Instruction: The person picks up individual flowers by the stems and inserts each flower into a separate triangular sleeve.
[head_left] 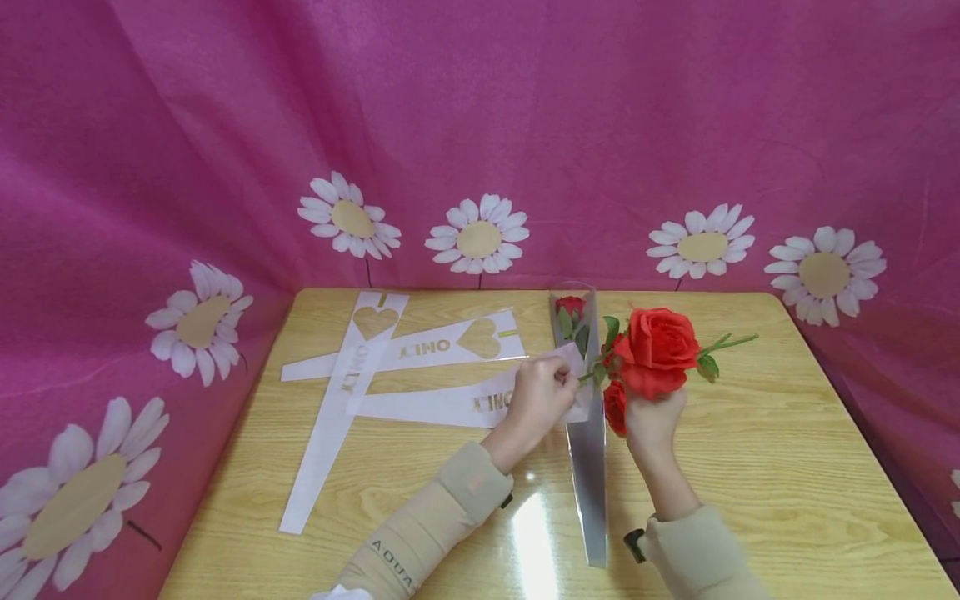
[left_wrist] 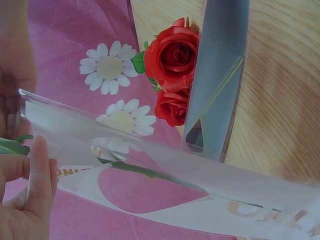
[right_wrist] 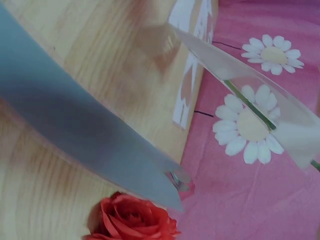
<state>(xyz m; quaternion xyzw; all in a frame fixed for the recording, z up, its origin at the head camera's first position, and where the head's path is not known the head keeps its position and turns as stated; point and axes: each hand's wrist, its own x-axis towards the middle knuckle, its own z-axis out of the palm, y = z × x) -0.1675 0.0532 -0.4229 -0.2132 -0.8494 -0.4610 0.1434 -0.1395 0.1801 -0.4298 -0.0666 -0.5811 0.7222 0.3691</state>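
My left hand (head_left: pixel 542 398) pinches the wide end of a white "ONLY" flower sleeve (head_left: pixel 442 404) with a heart-shaped window. My right hand (head_left: pixel 654 421) grips a large red rose (head_left: pixel 660 350) just below its bloom, right of the sleeve. In the left wrist view the rose's green stem (left_wrist: pixel 150 172) runs inside the sleeve, showing through the window. The left thumb and fingertips (left_wrist: pixel 40 165) are at the sleeve's mouth. The right hand's grip is mostly hidden by the bloom in the head view.
A grey sleeve (head_left: pixel 587 475) with a red rose (head_left: pixel 570 306) inside lies beneath the held sleeve's end. Two more white sleeves (head_left: pixel 330 442) (head_left: pixel 420 346) cross at left. Beside the grey sleeve lie loose red roses (left_wrist: pixel 172 55). Pink cloth (head_left: pixel 480 100) hangs behind the wooden table (head_left: pixel 765 467).
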